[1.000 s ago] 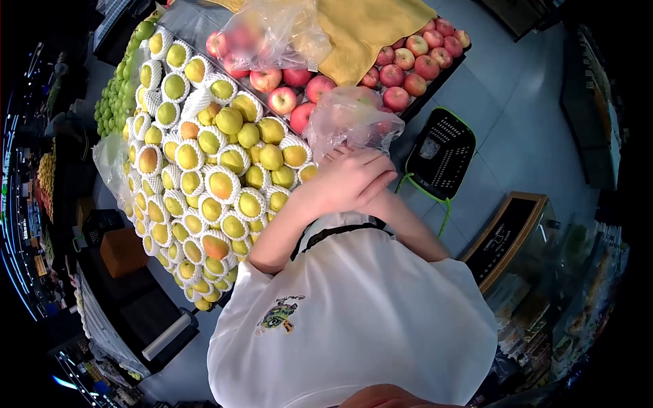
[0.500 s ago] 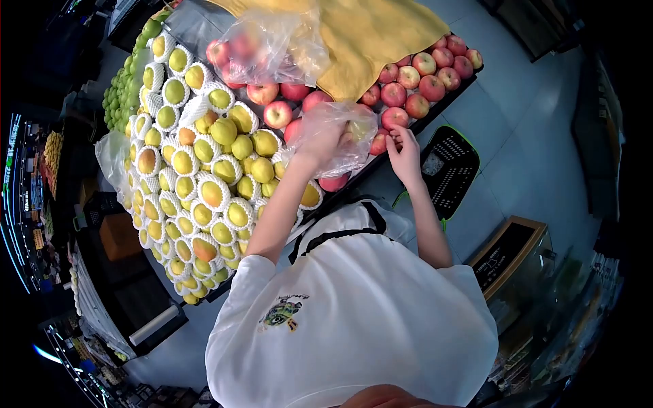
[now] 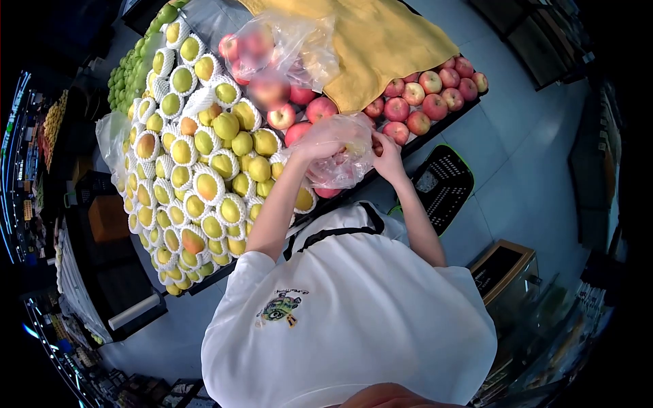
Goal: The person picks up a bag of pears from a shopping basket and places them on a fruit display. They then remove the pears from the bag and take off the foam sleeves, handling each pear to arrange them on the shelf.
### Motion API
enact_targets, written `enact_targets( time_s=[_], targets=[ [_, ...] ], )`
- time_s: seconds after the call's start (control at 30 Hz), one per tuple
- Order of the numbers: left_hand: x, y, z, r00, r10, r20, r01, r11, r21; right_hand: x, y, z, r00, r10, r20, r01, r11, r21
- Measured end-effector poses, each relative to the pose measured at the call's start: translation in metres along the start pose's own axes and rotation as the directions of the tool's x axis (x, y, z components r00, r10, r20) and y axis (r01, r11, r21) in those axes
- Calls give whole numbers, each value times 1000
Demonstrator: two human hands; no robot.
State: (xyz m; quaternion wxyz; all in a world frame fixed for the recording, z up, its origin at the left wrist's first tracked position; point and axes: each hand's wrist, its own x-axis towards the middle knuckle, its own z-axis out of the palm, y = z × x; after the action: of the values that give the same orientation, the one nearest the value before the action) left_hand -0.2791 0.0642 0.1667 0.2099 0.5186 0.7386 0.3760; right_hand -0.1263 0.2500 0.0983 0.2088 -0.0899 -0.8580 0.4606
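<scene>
A clear plastic bag (image 3: 342,173) is spread above the near edge of the apple display, with a pale yellow-green shape showing dimly through it. My left hand (image 3: 322,147) is at the bag's left side, closed on it, its fingers partly covered by the film. At the bag's right edge, my right hand (image 3: 388,162) has its fingers curled against the film, beside the red apples (image 3: 396,132). Left of my left wrist lie yellow-green fruits (image 3: 259,170), some bare and some in white foam nets.
Another clear bag (image 3: 299,41) with red apples lies farther back. Beside it a yellow cloth (image 3: 388,47) covers part of the display. Green fruit (image 3: 128,78) is at the far left. A black basket with a green rim (image 3: 445,194) stands on the floor to the right.
My right hand has moved left from the apples to the bag's edge, its fingers now curled there. My left hand stays at the bag. The view has shifted slightly.
</scene>
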Motion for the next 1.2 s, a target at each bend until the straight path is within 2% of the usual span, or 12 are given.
enact_targets(
  time_s=[0.17, 0.23, 0.33, 0.47, 0.57, 0.63, 0.67, 0.73, 0.87, 0.93, 1.07, 1.2],
  targets=[
    [-3, 26, -14, 972, 230, -39, -227, 971, 72, 5, 3, 0, 991, -120, -57, 119, 993, -17],
    [0, 40, -9, 999, -22, 38, 7, 937, 350, 7, 1, 1, 990, -119, -82, 121, 992, 21],
    [-3, -50, 59, 997, -56, -49, 64, 980, 189, 6, -6, 3, 997, 77, -29, -69, 972, 226],
    [-19, 51, 5, 979, -1, -204, 91, 898, 431, 7, -2, 3, 988, 41, -150, -15, 986, 166],
    [-43, 54, 0, 932, -83, -353, 135, 983, 125, 12, 9, 5, 949, 42, -312, -4, 993, 121],
    [-64, 54, 6, 870, -310, -384, 145, 904, -402, 19, 10, 6, 924, 38, -381, -14, 998, 65],
    [-76, 58, 10, 862, -320, -394, 150, 902, -405, 23, 10, 7, 929, 33, -368, -9, 998, 68],
    [-98, 77, 11, 922, -331, -203, -76, 360, -930, 31, 13, 10, 914, 93, -395, -89, 996, 28],
    [-132, 112, 8, 925, -245, -290, -268, 122, -956, 43, 26, 15, 939, 48, -341, -75, 995, -67],
    [-152, 119, 5, 945, -228, -233, -266, -123, -956, 44, 33, 9, 989, 30, -145, -58, 980, -189],
    [-198, 98, 20, 919, -327, -221, -303, -225, -926, 34, 45, -23, 997, -5, 74, 18, 984, -178],
    [-224, 106, 30, 796, -553, -245, -225, 106, -969, 17, -18, -52, 959, 217, -183, -186, 968, 170]
  ],
)
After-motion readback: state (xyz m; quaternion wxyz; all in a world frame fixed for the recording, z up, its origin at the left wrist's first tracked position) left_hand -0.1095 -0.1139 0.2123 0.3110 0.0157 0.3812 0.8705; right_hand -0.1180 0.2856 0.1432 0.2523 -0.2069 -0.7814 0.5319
